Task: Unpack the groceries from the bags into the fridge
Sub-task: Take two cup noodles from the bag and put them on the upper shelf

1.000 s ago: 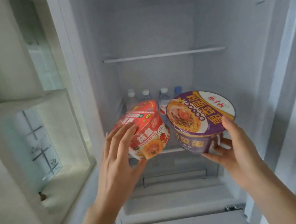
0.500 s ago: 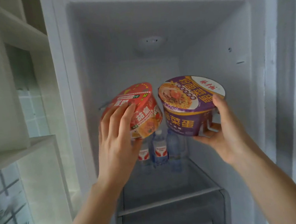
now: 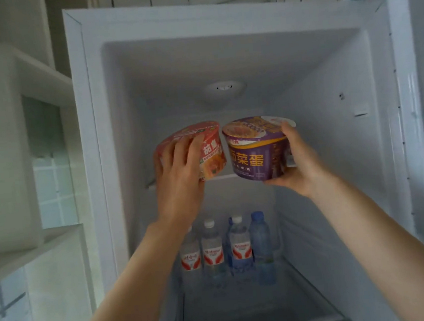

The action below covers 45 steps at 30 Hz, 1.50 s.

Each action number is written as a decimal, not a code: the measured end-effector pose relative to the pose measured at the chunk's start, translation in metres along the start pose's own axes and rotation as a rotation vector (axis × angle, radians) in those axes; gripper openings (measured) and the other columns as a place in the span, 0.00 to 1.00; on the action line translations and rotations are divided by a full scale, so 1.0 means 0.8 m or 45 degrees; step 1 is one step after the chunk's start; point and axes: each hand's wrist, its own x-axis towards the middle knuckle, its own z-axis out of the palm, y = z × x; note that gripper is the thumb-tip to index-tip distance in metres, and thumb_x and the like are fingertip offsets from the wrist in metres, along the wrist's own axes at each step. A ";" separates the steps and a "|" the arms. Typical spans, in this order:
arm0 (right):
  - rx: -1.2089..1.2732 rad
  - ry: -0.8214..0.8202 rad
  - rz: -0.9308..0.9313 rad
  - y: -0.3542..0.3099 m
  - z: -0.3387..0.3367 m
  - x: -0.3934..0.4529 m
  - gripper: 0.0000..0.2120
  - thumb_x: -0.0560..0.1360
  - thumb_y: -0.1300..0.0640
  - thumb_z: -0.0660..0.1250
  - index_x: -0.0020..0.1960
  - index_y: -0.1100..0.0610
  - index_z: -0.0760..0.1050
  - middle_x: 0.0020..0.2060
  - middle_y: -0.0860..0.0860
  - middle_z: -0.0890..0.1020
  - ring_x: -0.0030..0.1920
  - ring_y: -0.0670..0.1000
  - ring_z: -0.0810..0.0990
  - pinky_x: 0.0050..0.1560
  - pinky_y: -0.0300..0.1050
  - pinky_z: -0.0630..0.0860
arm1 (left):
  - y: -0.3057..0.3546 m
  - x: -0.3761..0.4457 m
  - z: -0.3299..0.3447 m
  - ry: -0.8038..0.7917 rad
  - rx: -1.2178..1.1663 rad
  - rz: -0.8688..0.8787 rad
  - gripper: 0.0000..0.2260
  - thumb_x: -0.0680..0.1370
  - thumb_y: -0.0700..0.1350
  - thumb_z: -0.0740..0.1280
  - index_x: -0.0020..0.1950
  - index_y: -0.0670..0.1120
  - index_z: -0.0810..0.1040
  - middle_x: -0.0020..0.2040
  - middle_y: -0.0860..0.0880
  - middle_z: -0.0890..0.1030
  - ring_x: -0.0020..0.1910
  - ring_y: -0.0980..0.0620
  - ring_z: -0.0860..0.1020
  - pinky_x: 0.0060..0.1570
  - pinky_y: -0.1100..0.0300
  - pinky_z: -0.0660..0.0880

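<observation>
You hold two noodle bowls up inside the open white fridge.
Your left hand grips the red paper noodle bowl; your right hand grips the purple one, both above the clear plastic water bottles standing on its lower shelf.

On the side of the purple noodle bowl, large yellow characters "菜蛋" can be read, with smaller print beneath too small to make out. White characters "茄" and a second, blurred one are printed on the red noodle bowl. Red-and-white labels are carried by the water bottles, their lettering too blurred to be read.
</observation>
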 end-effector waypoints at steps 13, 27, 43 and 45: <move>-0.554 -0.018 0.028 0.009 -0.015 0.042 0.20 0.72 0.46 0.71 0.59 0.55 0.75 0.49 0.52 0.80 0.49 0.54 0.80 0.35 0.46 0.80 | -0.019 0.064 0.024 -0.566 0.147 0.033 0.43 0.68 0.44 0.76 0.76 0.55 0.55 0.71 0.49 0.64 0.69 0.42 0.62 0.69 0.40 0.60; -1.363 0.001 -0.552 0.023 0.016 0.078 0.54 0.67 0.51 0.77 0.76 0.48 0.40 0.67 0.59 0.70 0.66 0.59 0.70 0.66 0.55 0.68 | -0.028 0.090 0.065 -0.614 0.022 -0.200 0.23 0.76 0.46 0.67 0.71 0.49 0.67 0.66 0.44 0.73 0.65 0.40 0.68 0.62 0.47 0.70; -1.912 -0.215 -0.417 0.017 0.062 0.198 0.25 0.77 0.50 0.66 0.71 0.56 0.66 0.64 0.58 0.74 0.59 0.59 0.76 0.48 0.43 0.72 | -0.085 0.142 0.141 -0.873 0.112 -0.193 0.12 0.78 0.43 0.64 0.60 0.50 0.78 0.58 0.44 0.81 0.56 0.42 0.79 0.53 0.53 0.76; -1.928 -0.222 -0.417 0.021 0.063 0.207 0.22 0.77 0.50 0.66 0.68 0.56 0.68 0.62 0.58 0.76 0.56 0.58 0.77 0.42 0.44 0.73 | -0.089 0.143 0.152 -0.875 0.115 -0.198 0.13 0.79 0.44 0.63 0.63 0.50 0.77 0.60 0.44 0.80 0.58 0.42 0.78 0.55 0.52 0.75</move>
